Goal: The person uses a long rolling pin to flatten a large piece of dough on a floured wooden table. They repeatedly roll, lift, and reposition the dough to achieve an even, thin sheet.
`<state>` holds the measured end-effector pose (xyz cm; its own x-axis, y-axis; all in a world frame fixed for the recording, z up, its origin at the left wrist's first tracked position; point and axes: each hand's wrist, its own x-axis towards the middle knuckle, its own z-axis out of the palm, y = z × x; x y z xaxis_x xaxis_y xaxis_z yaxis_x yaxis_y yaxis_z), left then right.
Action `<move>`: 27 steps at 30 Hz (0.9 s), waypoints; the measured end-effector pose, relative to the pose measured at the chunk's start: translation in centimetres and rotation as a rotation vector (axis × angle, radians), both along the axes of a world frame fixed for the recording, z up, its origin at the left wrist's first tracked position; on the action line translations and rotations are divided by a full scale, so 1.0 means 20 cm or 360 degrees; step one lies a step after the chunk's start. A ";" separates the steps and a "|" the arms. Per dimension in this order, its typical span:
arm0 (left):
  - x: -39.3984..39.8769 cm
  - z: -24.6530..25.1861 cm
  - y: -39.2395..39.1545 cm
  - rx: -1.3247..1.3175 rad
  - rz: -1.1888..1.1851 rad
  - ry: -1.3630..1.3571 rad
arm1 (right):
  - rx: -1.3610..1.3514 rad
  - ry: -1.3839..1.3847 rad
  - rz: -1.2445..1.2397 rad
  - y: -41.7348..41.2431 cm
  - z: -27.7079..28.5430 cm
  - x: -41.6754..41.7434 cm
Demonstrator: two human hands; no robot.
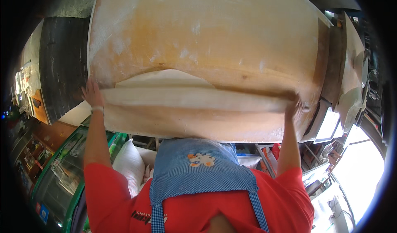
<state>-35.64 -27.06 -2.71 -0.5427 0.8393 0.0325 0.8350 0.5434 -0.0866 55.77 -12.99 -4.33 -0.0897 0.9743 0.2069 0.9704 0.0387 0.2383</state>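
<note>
A long rolling pin wrapped in a pale sheet of dough (192, 98) lies across the near part of a floured wooden board (201, 44). The unrolled part of the dough shows as a low curved flap beyond the roll. My left hand (93, 93) is at the left end of the roll, fingers spread, palm down; whether it touches the pin is blurred. At the right end, my right hand (294, 106) is blurred, with the tip of the pin just showing beyond it; its grip is unclear.
A dark panel (63, 65) adjoins the board on the left. Below left are a green-framed glass case (59, 171) and a white sack (130, 164). More boards (350, 62) and a bright opening stand at the right. The board's near edge runs just before my blue checked apron (201, 168).
</note>
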 end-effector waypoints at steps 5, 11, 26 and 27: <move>-0.05 -0.14 -0.08 0.0381 -0.0189 -0.0009 | 0.0048 -0.0012 0.0064 -0.09 0.04 -0.01; -0.10 -0.02 0.49 0.0539 0.0276 0.0028 | 0.0073 0.0718 -0.0566 0.65 0.26 -0.44; 1.26 0.29 0.17 -0.0003 -0.1387 -0.1277 | 0.0105 0.1176 -0.0477 -0.56 0.11 -0.58; 1.26 0.26 0.17 0.0020 -0.1347 -0.1248 | 0.0016 0.0982 -0.0138 -0.61 0.16 -0.83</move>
<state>-10.35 -23.75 2.46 0.3190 0.9462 -0.0541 0.7547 -0.2191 0.6185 39.12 -25.18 -1.14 0.1287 0.9703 0.2047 0.9290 -0.0457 -0.3672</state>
